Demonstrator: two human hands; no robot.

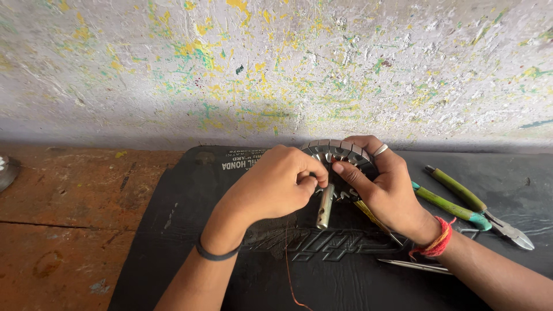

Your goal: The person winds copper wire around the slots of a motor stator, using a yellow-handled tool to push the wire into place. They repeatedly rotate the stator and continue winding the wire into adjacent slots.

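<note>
Steel stator (340,151) between left hand (275,185), right hand (385,185) (both gripping).

Metal on matt rubber

We saw a dull steel stator (340,152), a matt black rubber mat (190,201), and rough wood (69,196) at the mat's left edge.

Hands and stator on a mat, mat on the desk, wall behind.

The mat (173,230) lies on the desk (69,219), its far edge near the wall (276,69). Above the mat's middle, the left hand (271,187) and right hand (386,190) meet around the stator (340,152), left hand on its left, right hand wrapping its right and far side. A shaft (325,206) points from the stator toward the person, between the hands. A wire (288,265) trails nearer still. Pliers (461,201) lie on the mat right of the right hand; a thin tool (415,265) lies under that wrist.
</note>
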